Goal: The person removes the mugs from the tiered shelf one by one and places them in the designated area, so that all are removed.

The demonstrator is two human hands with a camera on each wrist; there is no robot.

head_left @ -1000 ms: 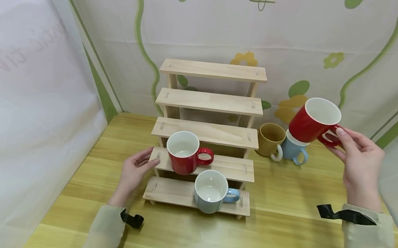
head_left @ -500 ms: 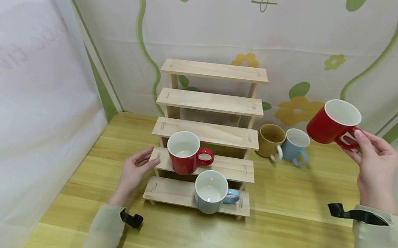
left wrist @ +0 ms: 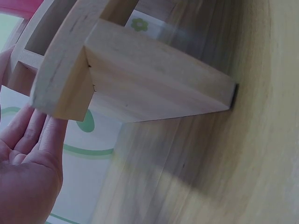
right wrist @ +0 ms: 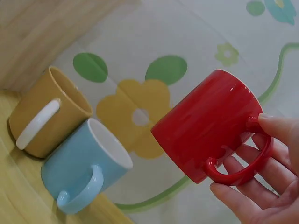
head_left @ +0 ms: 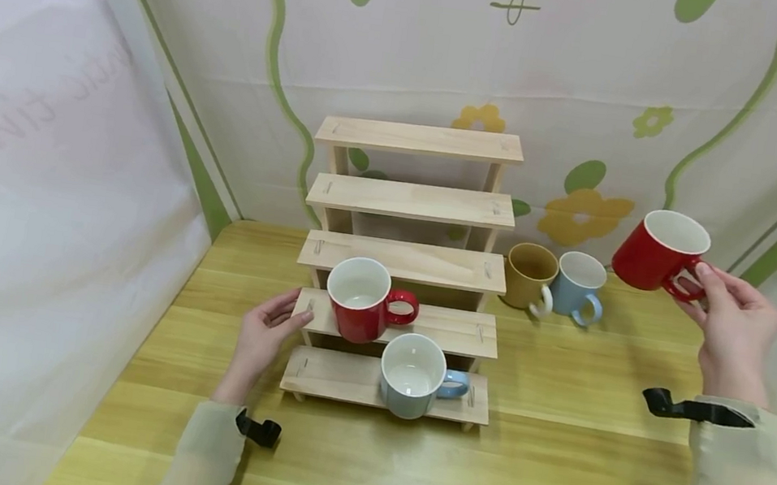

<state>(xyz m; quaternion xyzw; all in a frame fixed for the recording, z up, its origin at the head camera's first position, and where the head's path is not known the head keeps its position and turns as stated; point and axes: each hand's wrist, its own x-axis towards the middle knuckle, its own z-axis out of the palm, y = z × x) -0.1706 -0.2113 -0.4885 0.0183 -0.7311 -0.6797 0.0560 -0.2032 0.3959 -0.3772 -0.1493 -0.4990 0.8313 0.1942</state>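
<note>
In the head view my right hand [head_left: 739, 325] holds a red mug [head_left: 652, 257] by its handle, off to the right of a blue mug [head_left: 578, 284]. The right wrist view shows thumb and fingers around the handle of this red mug [right wrist: 210, 121], which is tilted there. My left hand [head_left: 265, 337] grips the left end of the second step of a wooden stepped shelf [head_left: 454, 329], thumb over its edge. The left wrist view has the fingers of the left hand [left wrist: 30, 163] against the board's end. Another red mug [head_left: 357, 312] stands on that step.
A blue-handled mug [head_left: 410, 385] sits on the lowest step. Beside the shelf's right side, a brown mug [head_left: 524, 285] with a white handle stands close to the blue one on the wooden table [head_left: 549, 477]. A patterned cloth [head_left: 414, 49] hangs behind.
My right hand has carried the red mug rightward, away from above the blue mug, then slightly lower. The left hand keeps its place on the shelf.
</note>
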